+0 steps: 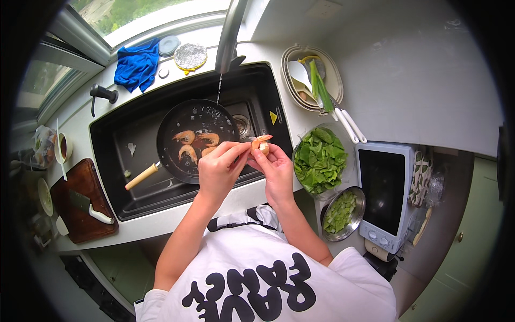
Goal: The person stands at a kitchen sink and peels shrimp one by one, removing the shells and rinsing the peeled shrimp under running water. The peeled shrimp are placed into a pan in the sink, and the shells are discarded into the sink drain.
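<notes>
Over the front rim of the black sink [134,198] both my hands hold one pink shrimp [262,143]. My left hand [219,170] pinches it with thumb and forefinger from the left. My right hand [276,167] grips it from below on the right. Just behind my hands a black frying pan [177,155] with a wooden handle [142,176] rests in the sink, holding water and three shrimps [196,144]. A thin stream of water runs from the tap [230,35] into the pan.
Right of the sink are a clear bowl of green leaves [319,160], a metal bowl of chopped greens [343,213] and a small white oven [385,194]. A dish rack [314,75] with utensils stands behind. At left lies a wooden board with a knife [86,206], and a blue cloth [137,64] sits by the window.
</notes>
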Available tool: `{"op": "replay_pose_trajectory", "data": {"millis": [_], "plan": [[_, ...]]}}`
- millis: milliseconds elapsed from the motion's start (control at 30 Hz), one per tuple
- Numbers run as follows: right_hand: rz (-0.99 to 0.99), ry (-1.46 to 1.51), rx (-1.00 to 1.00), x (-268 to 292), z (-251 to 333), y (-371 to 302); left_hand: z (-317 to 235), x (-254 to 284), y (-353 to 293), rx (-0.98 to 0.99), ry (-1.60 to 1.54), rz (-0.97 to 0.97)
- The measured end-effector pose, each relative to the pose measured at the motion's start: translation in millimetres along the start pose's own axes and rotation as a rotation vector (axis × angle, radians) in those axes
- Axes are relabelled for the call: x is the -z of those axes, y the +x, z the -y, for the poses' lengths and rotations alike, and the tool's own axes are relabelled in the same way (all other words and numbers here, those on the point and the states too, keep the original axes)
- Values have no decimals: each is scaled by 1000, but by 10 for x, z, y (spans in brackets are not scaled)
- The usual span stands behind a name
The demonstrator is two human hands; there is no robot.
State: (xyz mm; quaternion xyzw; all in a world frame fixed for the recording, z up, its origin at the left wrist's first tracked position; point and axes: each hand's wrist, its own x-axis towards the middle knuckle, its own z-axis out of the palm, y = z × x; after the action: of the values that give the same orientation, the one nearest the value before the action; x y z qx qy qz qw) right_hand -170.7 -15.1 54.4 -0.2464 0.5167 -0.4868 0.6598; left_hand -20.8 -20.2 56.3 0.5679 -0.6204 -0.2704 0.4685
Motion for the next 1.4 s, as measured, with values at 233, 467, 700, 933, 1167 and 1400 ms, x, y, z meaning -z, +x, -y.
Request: {"op": "replay_pose_trajectory", "data": {"millis": [233,467,700,933,1167,1400], "plan": [[26,-17,138,-26,-90,-5,3,22,16,-3,34,57],[54,-89,144,18,-82,-20,-31,52,63,153,-36,70],[29,-39,175,-37,-82,-41,-42,72,72,264,-160,79],[80,-119,204,-49,-96,-65,-43,74,30,331,-155,50],[58,-114,112,-53,-87,-73,-126,35,41,355,-39,20],[59,-63,143,-55,-120,-64,-94,52,40,337,12,43]]}}
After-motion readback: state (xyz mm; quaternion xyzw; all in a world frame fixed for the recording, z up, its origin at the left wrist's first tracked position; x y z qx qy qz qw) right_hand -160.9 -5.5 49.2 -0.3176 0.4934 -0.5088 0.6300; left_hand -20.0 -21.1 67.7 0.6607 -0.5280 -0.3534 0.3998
